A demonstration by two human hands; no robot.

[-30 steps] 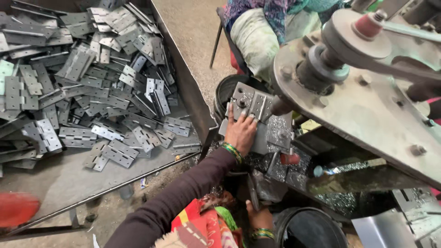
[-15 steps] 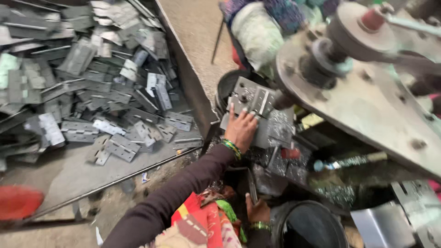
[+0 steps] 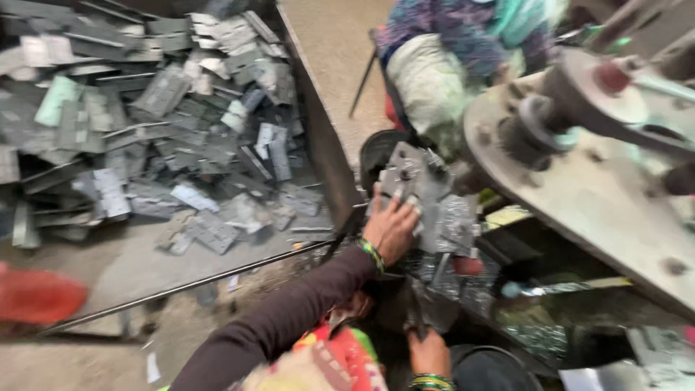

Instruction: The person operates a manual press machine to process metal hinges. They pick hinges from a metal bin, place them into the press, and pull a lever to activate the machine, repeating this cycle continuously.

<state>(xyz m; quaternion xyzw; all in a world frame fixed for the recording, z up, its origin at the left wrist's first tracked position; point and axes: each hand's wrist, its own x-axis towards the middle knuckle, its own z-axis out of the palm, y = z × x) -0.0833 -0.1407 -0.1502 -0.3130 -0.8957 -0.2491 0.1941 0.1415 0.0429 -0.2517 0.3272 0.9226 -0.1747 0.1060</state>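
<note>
Metal plates [image 3: 423,195] lie stacked on the machine's bed beside the big flywheel [image 3: 601,166]. The left hand [image 3: 391,228] rests flat on them, fingers spread. The right hand [image 3: 428,355] is lower down, its grip unclear; loose plates fill the bin [image 3: 166,145].

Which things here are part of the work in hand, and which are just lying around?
In use:
left hand on the metal plates
right hand, low by the machine; what it grips is unclear
press machine

Lying about:
heap of metal pieces
long rod
red thing, blurred
</note>
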